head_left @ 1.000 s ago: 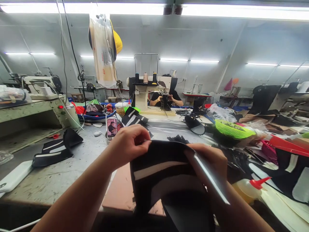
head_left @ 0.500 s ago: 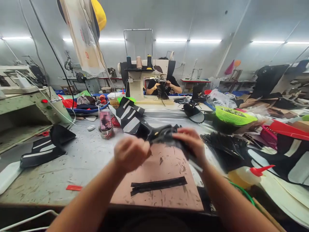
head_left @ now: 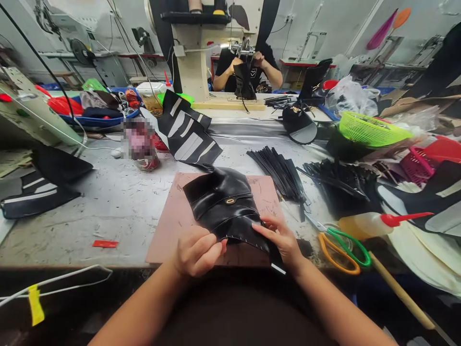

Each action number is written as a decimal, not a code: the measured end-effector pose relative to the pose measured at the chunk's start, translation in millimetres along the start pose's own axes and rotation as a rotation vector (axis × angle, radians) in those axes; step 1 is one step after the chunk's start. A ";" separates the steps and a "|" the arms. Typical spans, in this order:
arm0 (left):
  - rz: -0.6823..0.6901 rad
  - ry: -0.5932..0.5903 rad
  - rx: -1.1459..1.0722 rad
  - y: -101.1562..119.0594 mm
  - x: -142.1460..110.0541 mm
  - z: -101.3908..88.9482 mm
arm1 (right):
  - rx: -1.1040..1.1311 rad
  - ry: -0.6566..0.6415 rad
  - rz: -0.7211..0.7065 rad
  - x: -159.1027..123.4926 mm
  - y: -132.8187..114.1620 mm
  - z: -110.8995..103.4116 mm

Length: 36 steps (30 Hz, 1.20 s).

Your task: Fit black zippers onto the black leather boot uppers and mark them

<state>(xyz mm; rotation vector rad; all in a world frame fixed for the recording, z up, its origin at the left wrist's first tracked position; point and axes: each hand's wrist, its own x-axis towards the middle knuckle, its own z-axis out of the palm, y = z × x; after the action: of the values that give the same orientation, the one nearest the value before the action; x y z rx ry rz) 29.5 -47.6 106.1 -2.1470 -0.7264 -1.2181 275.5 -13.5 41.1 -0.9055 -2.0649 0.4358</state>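
A glossy black leather boot upper (head_left: 230,211) with a small gold oval fitting lies over the pinkish board (head_left: 165,221) in front of me. Short white marks run along its near edge. My left hand (head_left: 200,250) is closed at the near left corner of that edge, fingers curled; a small reddish spot shows by its fingertips. On the right, my right hand (head_left: 283,242) grips the upper, with thumb on top and the other fingers partly hidden. A narrow white strip shows at the upper's lower right edge.
Right of the board are black strips (head_left: 279,168), scissors (head_left: 344,252) with green and orange handles, a red-tipped bottle (head_left: 367,226) and a wooden stick (head_left: 399,288). White-striped black pieces (head_left: 187,129) lie behind. A co-worker (head_left: 248,72) sits at a sewing machine (head_left: 192,57).
The boot upper has come down from above the board onto it, both hands moving with it. My view has tilted down. The black strips on the board no longer show.
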 end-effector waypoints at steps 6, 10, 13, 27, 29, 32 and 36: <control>-0.011 -0.011 -0.007 2.4 -2.9 0.9 | -0.034 0.011 -0.032 -1.0 -1.3 -0.4; -0.019 -0.044 -0.026 2.1 -3.8 -0.4 | -0.115 0.001 -0.056 -0.6 -3.3 -2.1; -0.010 -0.084 -0.020 0.6 -2.5 -2.6 | -0.214 0.011 -0.068 3.4 2.1 -8.7; 0.006 -0.065 -0.004 8.8 -6.1 -3.9 | -0.630 -0.294 0.758 42.4 44.5 -49.9; 0.004 -0.067 -0.006 9.9 -5.1 -3.5 | -0.400 -0.094 0.735 44.2 25.9 -52.6; -0.006 -0.075 -0.038 11.6 -5.8 -0.8 | 0.167 0.190 0.632 46.9 -15.7 -48.5; -0.030 -0.112 -0.097 14.3 -11.3 3.8 | 0.638 0.074 0.475 47.2 -66.0 -26.1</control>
<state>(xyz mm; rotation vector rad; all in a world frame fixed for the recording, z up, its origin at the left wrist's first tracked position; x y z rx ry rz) 36.6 -56.9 91.6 -2.3068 -0.7642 -1.1773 247.6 -24.2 120.9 -0.9754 -1.4735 1.2110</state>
